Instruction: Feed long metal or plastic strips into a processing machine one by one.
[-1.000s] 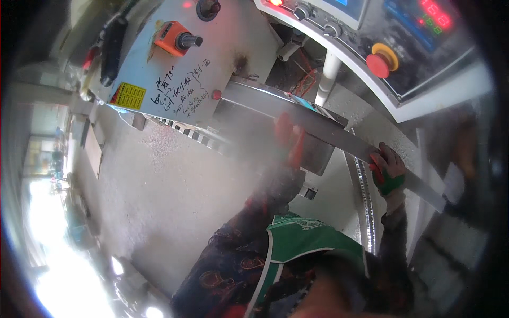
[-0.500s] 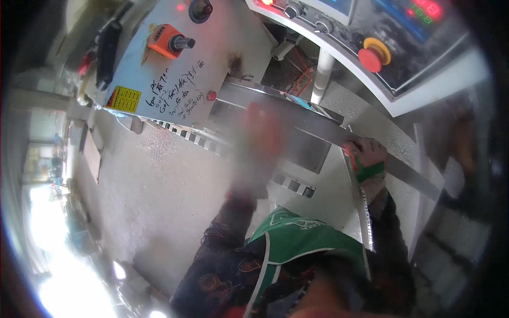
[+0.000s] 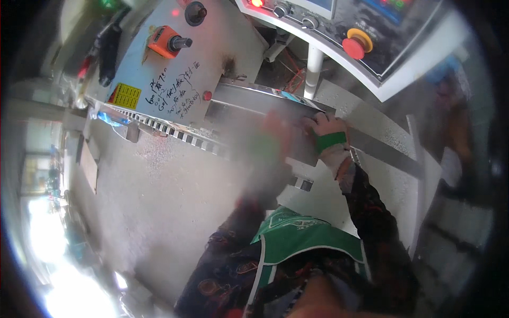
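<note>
A long flat grey strip (image 3: 387, 153) runs from the machine in the upper middle toward the right. On it lies my right hand (image 3: 331, 139), in a light glove with a green band, fingers spread near the strip's far edge and the thumb side toward the left. Just left of it, my left hand (image 3: 269, 139) is heavily smeared by motion over the dark metal plate of the machine. Its fingers cannot be made out, nor whether it touches or holds anything. A green band also shows on that hand.
A control panel (image 3: 392, 79) with a red mushroom button (image 3: 353, 47) and knobs overhangs the upper right. At upper left stands a pale machine cover (image 3: 185, 69) with handwriting and an orange dial (image 3: 165, 42). A toothed rail (image 3: 180, 135) runs along its lower edge.
My right hand has slid leftward along the strip, closer to my left hand. My left hand, blurred in both pictures, has shifted slightly right. The view has tilted a little.
</note>
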